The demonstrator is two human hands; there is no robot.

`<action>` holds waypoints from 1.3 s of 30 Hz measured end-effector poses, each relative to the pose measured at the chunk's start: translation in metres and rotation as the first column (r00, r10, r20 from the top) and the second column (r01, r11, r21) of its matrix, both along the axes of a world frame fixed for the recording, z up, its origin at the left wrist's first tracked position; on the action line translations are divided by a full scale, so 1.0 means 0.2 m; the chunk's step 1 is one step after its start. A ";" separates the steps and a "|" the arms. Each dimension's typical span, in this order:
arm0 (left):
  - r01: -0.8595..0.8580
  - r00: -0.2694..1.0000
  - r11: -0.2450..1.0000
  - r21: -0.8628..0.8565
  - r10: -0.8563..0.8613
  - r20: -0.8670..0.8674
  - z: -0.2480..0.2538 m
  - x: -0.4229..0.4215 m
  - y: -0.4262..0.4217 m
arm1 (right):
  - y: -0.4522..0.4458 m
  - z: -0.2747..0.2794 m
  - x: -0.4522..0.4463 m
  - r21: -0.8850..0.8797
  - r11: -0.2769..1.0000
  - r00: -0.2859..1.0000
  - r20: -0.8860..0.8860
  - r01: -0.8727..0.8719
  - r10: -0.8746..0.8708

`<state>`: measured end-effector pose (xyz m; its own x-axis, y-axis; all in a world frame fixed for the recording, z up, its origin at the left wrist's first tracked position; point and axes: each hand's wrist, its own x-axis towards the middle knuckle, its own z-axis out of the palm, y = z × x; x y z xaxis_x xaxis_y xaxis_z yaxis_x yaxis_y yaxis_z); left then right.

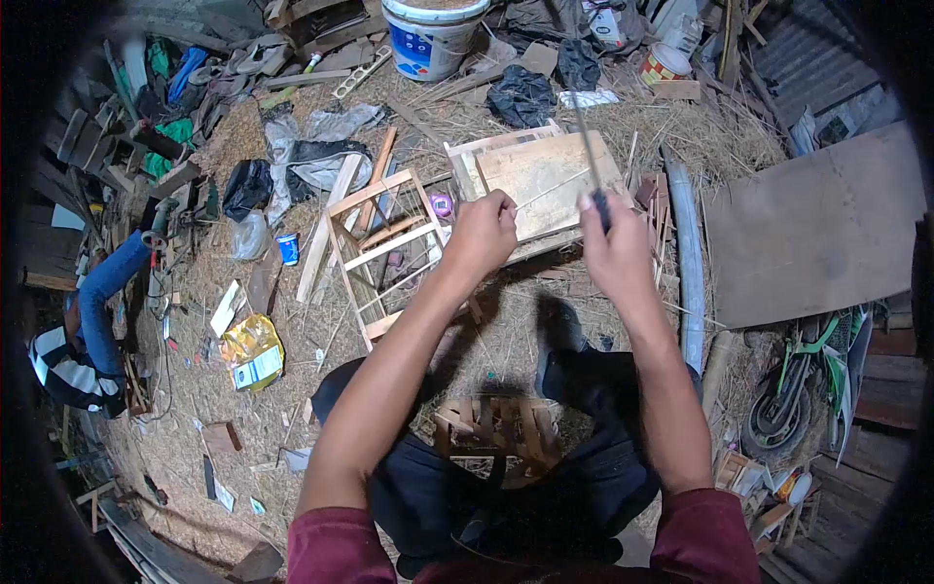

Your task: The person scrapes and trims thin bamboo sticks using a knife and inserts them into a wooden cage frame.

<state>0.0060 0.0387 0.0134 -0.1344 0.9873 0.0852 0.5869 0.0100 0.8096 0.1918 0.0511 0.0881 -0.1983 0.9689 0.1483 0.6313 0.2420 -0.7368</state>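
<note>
My left hand [484, 231] is closed round one end of a thin wooden stick [555, 188], which points up and to the right over a pale wooden board [545, 165]. In my right hand [615, 238] is the dark handle of a long-bladed knife [587, 136], its blade pointing up and away from me. Behind the hands, the board rests on a low wooden structure. Just left of my left hand, a slatted wooden frame [391, 243] leans on the ground.
A white bucket [433, 39] stands at the top. Black plastic [522, 95] lies behind the board. To the right are a grey pole [687, 263], a large brown sheet [817, 229] and a small wheel [778, 419]. A yellow bag [253, 350] lies at left.
</note>
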 end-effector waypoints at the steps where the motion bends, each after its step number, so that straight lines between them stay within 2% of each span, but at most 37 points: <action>1: 0.017 1.000 1.000 0.018 -0.016 -0.006 -0.08 0.01 0.03 | -0.02 -0.07 0.01 -0.051 0.998 0.999 0.024 -0.031 0.032; 3: 0.027 1.000 0.999 -0.042 -0.027 0.004 -0.23 -0.01 0.04 | -0.05 -0.28 0.04 -0.162 0.983 0.993 0.070 -0.081 0.094; 6: 0.042 0.998 0.988 -0.150 -0.049 -0.047 -0.37 -0.03 0.02 | -0.08 -0.68 0.09 -0.195 0.978 0.958 0.261 -0.072 0.122; 9: 0.003 0.998 0.992 -0.129 -0.012 -0.064 -0.46 -0.04 0.04 | -0.11 -0.84 0.02 -0.235 0.970 0.980 0.167 -0.065 0.107; 11: 0.032 0.997 0.970 -0.243 -0.050 -0.067 -0.54 -0.05 0.07 | -0.12 -0.83 -0.05 -0.359 0.932 0.988 0.118 -0.051 0.100; 12: 0.021 0.993 0.955 -0.296 -0.055 -0.107 -0.57 -0.05 0.09 | -0.11 -0.85 -0.08 -0.366 0.929 0.989 0.105 -0.055 0.100; 13: 0.038 0.998 0.944 -0.328 -0.050 -0.026 -0.60 -0.07 0.10 | -0.11 -0.88 -0.10 -0.373 0.926 0.991 0.084 -0.064 0.103; 14: 0.051 0.997 0.950 -0.308 -0.067 -0.042 -0.62 -0.07 0.11 | -0.10 -0.90 -0.10 -0.341 0.934 0.984 0.093 -0.110 0.150; 17: 0.076 0.994 0.957 -0.281 -0.094 -0.052 -0.63 -0.09 0.10 | -0.07 -0.92 -0.09 -0.408 0.904 0.961 0.174 -0.127 0.214; 21: 0.105 0.992 0.964 -0.243 -0.120 -0.045 -0.66 -0.09 0.13 | -0.06 -0.94 -0.08 -0.397 0.913 0.964 0.194 -0.093 0.182; 25: 0.095 0.994 0.948 -0.305 -0.106 -0.019 -0.66 -0.08 0.15 | -0.05 -0.95 -0.07 -0.398 0.916 0.962 0.229 -0.049 0.151; 31: 0.098 0.995 0.947 -0.306 -0.095 0.026 -0.66 -0.08 0.15 | -0.05 -0.97 -0.08 -0.424 0.904 0.968 0.199 -0.056 0.154; 34: 0.200 0.973 0.890 -0.409 -0.229 -0.022 -0.62 -0.08 0.15 | -0.04 -0.95 -0.09 -0.431 0.901 0.970 0.200 -0.042 0.141; 39: 0.141 0.988 0.937 -0.321 -0.153 -0.013 -0.66 -0.05 0.13 | -0.05 -0.94 -0.10 -0.435 0.899 0.982 0.146 -0.043 0.117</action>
<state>-0.0048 0.0644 -0.1187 0.0117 0.9722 -0.2339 0.6312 0.1743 0.7558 0.1716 0.0418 -0.0994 -0.2630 0.9107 -0.3185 0.7440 -0.0188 -0.6679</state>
